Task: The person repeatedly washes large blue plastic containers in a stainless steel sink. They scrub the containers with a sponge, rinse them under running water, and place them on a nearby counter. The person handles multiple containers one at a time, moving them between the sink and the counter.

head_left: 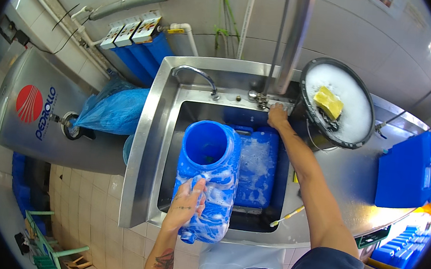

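My left hand grips the handle of a soapy blue plastic jug, held tilted over the near left part of the sink. The jug's wide round mouth faces up and away from me, and suds streak its side. A second blue jug lies in the steel sink basin, wet with foam and partly covered by the first. My right hand reaches to the sink's back ledge, fingers curled at the tap valve. Its fingertips are partly hidden.
A dark bucket of suds with a yellow sponge stands right of my right hand. A curved faucet rises at the back left. A brush lies on the near right rim. Another blue jug stands on the right counter.
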Motion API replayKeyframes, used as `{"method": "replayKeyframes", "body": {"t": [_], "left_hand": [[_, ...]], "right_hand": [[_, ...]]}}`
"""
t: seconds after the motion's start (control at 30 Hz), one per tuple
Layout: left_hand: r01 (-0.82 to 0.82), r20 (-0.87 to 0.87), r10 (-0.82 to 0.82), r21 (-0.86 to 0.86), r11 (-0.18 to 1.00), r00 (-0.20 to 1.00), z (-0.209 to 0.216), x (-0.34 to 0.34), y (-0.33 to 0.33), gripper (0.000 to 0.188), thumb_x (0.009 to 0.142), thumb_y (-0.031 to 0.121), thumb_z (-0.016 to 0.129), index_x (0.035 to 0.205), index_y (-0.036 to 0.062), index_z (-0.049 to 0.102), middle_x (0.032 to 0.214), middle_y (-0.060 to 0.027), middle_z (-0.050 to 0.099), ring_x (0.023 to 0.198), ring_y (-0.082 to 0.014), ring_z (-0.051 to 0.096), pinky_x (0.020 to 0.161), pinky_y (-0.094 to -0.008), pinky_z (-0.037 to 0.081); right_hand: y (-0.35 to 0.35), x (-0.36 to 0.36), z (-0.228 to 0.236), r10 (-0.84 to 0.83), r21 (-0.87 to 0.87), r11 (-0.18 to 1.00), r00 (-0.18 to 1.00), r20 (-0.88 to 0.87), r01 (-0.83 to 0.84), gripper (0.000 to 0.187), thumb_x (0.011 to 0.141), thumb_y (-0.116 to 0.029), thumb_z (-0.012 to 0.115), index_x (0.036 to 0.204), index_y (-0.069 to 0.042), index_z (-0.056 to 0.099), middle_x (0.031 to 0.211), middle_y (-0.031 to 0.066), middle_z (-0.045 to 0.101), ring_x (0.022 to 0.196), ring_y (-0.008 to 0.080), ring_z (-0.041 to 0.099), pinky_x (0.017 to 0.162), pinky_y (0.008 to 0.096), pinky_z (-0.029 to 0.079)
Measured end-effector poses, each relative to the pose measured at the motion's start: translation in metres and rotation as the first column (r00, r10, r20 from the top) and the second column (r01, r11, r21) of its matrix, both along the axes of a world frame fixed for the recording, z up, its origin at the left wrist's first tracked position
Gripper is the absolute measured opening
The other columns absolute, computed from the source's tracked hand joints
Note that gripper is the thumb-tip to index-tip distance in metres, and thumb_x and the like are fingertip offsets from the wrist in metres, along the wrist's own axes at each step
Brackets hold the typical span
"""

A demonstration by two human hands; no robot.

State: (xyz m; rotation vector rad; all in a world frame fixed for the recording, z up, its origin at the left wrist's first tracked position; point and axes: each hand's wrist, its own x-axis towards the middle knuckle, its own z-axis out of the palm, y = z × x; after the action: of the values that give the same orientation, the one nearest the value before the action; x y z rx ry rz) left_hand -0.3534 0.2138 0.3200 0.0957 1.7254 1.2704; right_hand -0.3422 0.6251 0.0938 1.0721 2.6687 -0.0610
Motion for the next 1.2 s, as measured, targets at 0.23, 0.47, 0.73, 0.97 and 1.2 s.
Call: {"method": "replayKeyframes", "body": {"t": [0.23,0.47,0.73,0.97,1.2], "left_hand": [[0.012,-0.011,-0.011,0.062,0.998,1.0,-0.004,-0.008,0.011,0.044,0.097,0.044,0.055,0.095,0.0008,0.051,0.066,-0.0033,0.049,0.05,-0.0099,0.047,0.043,-0.0246,0.038],[0.051,-0.015,-0.049,0.113,0.992,0.999,-0.007,-0.007,0.024,0.041,0.097,0.046,0.055,0.094,0.005,0.05,0.066,-0.0036,0.047,0.05,-0.0101,0.045,0.044,-0.0253,0.037],[0.069,-0.043,-0.065,0.11,0.992,0.997,-0.006,-0.007,0.031,0.042,0.096,0.047,0.056,0.096,0.005,0.051,0.066,-0.0026,0.049,0.051,-0.0097,0.047,0.044,-0.025,0.038],[0.069,-0.076,-0.059,0.138,0.988,0.995,-0.009,-0.013,0.039,0.044,0.095,0.046,0.058,0.095,0.0023,0.051,0.068,-0.0042,0.05,0.051,-0.0113,0.049,0.044,-0.0262,0.041],[0.073,-0.15,-0.06,0.081,0.994,0.987,-0.003,-0.012,0.037,0.048,0.094,0.05,0.056,0.096,0.0032,0.049,0.067,-0.0043,0.048,0.05,-0.0105,0.046,0.044,-0.026,0.039]], "right_hand": [[0.025,-0.02,0.005,0.145,0.053,0.985,0.95,0.278,-0.166,0.025,0.086,-0.025,0.063,0.106,-0.016,0.074,0.116,0.0076,0.069,0.115,0.0255,0.061,0.106,0.0483,0.028],[0.02,-0.012,0.023,0.114,0.165,0.976,0.977,0.182,-0.144,0.031,0.087,-0.023,0.059,0.114,-0.012,0.07,0.123,0.0085,0.065,0.119,0.0254,0.057,0.106,0.048,0.027],[-0.073,0.016,0.159,0.104,-0.005,0.994,0.945,-0.311,-0.111,0.03,0.086,-0.029,0.063,0.103,-0.004,0.068,0.112,0.0184,0.064,0.107,0.035,0.059,0.089,0.0478,0.048],[-0.064,0.052,0.162,0.144,-0.071,0.977,0.867,-0.476,-0.201,0.03,0.085,-0.017,0.063,0.109,0.001,0.061,0.12,0.0238,0.058,0.116,0.0395,0.054,0.094,0.0463,0.048],[-0.034,0.055,0.069,0.115,-0.01,0.993,0.974,-0.195,-0.12,0.068,0.086,-0.011,0.055,0.146,0.004,0.027,0.156,0.0214,0.021,0.147,0.0343,0.015,0.116,0.0444,0.026]]}}
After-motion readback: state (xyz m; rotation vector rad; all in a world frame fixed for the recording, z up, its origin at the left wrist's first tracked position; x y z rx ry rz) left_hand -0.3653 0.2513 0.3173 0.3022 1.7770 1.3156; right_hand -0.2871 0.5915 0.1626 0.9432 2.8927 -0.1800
